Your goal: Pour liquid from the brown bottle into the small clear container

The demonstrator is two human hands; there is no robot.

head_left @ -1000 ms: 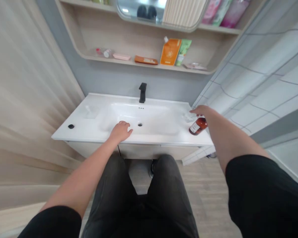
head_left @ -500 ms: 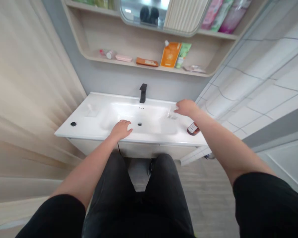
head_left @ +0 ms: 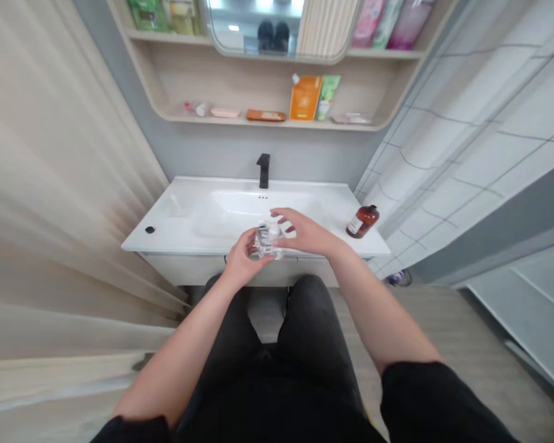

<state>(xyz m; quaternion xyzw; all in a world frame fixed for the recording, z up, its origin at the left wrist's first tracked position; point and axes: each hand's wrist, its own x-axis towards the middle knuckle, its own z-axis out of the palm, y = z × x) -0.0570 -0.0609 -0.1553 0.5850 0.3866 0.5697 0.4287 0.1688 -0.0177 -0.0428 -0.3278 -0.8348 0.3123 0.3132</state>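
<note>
Left hand [head_left: 245, 257] cradles a small, transparent container [head_left: 264, 239] above the front edge of the white washbasin top [head_left: 184, 241], seemingly for steadiness.
Right hand [head_left: 305, 234], fingers wide, meets it, grip unclear; a black-capped amber bottle [head_left: 362, 221] sits near the right edge, perhaps for elbow room.

Above the desk's [head_left: 166, 237] front edge, the left hand [head_left: 245, 255] and right hand [head_left: 305, 234] cover parts of a clear container [head_left: 264, 235], too blurred to show its contents. Near the desk's right edge, the amber bottle's [head_left: 365, 220] label print is too small to read. By the back left corner, a transparent object [head_left: 177, 206] blurs. The mirror's [head_left: 244, 40] top is cut off.
</note>
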